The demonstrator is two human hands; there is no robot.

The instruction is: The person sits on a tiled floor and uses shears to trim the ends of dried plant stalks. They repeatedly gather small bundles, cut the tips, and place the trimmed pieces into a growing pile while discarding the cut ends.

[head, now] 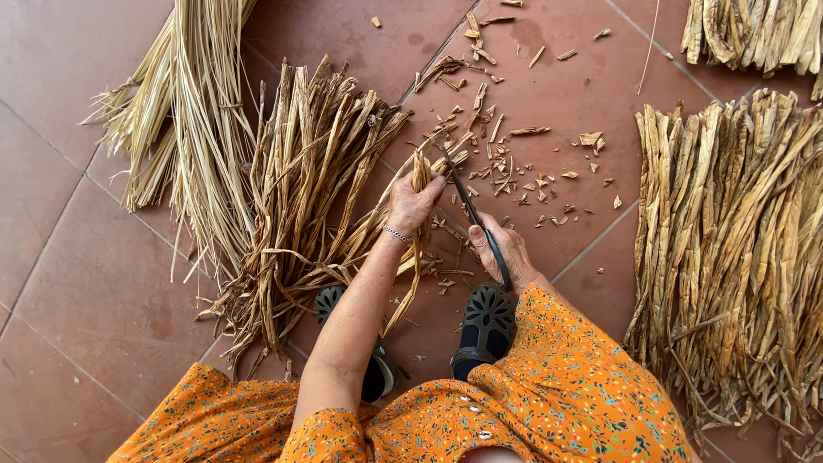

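My left hand [413, 204] grips a dried brown leaf strip [417, 249] near its upper end; the strip hangs down past my wrist, which wears a thin bracelet. My right hand [506, 250] holds the dark handles of a pair of scissors [467, 201]. The blades point up and to the left, and their tips meet the top of the strip beside my left fingers. Both hands are above my feet in dark perforated shoes [487, 321]. Small cut leaf scraps [514, 167] lie on the tiles just beyond the blades.
A heap of dried brown leaf strips [309, 189] lies left of my hands, with paler straw-coloured stalks [189, 129] further left. A large sorted bundle [737, 249] lies at the right, another bundle [754, 34] at the top right. The floor is reddish tile [77, 283].
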